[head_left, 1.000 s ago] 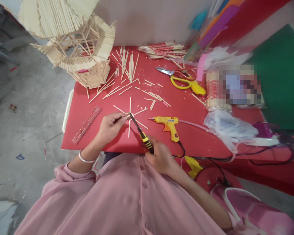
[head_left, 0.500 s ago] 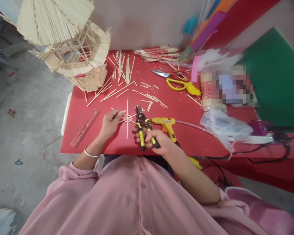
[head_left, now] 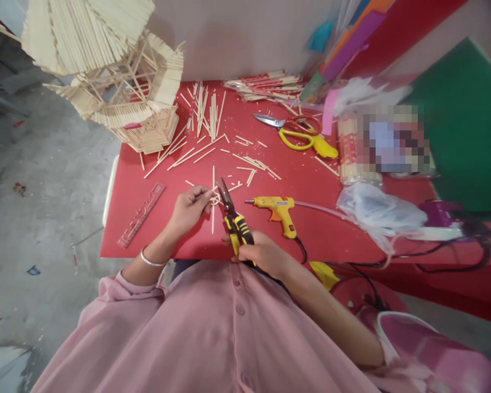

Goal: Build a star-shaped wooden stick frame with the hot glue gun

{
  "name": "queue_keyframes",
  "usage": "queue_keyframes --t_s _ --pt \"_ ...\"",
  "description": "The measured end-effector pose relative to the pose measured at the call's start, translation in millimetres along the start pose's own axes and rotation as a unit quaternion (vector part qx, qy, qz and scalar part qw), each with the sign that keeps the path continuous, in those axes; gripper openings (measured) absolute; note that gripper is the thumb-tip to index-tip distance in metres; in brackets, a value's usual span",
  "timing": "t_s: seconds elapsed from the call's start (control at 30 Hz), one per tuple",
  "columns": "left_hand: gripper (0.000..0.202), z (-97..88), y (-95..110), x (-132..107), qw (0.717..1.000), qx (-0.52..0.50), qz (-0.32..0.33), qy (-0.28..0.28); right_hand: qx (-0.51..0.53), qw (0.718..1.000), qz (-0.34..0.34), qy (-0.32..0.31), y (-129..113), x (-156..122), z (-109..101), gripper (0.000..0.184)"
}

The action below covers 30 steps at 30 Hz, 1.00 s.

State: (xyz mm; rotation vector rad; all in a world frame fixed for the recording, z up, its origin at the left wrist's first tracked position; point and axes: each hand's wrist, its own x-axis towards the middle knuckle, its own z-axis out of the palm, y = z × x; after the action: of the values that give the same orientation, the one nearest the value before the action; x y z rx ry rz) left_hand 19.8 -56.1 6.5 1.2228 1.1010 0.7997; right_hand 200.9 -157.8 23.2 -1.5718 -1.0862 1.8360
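Observation:
My left hand pinches the small star of glued wooden sticks that lies on the red table. My right hand grips the yellow-and-black handles of a pair of cutting pliers. The pliers' jaws are parted and point at the star's centre, right beside my left fingertips. A yellow glue gun lies just to the right of the pliers.
A tall stick-built model stands at the table's far left corner. Loose sticks are scattered behind the star. Yellow scissors, a red ruler, plastic bags, cables and coloured sheets crowd the right side.
My right hand swung the pliers off to the right of the star, then brought them back, jaws at the star's centre. My left hand stayed on the star.

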Motion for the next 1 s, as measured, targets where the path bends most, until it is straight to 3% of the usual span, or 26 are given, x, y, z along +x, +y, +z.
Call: queue_keyframes --t_s 0.07,0.13,0.27,0.47,1.0 --pt "0.038 2.4 2.7 -2.2 1.000 0.005 0.005 -0.007 -0.141 0.986 -0.080 0.046 2.6 -0.9 1.0 0.032" --pt "0.038 3.9 6.0 -5.2 1.000 0.018 0.015 -0.010 -0.252 0.952 -0.138 0.102 6.6 -1.0 1.9 0.042" --pt "0.037 4.4 11.9 -12.3 0.998 0.044 0.036 -0.016 -0.373 0.900 -0.141 0.179 16.5 -0.9 5.1 0.066" --pt "0.036 2.6 12.1 -20.5 0.998 0.056 0.035 -0.015 -0.411 0.877 -0.159 0.191 20.8 -1.4 9.4 0.072" --pt "0.035 0.0 5.9 -24.4 0.997 0.073 0.030 -0.025 -0.416 0.876 -0.152 0.190 21.8 -2.6 8.7 0.073"
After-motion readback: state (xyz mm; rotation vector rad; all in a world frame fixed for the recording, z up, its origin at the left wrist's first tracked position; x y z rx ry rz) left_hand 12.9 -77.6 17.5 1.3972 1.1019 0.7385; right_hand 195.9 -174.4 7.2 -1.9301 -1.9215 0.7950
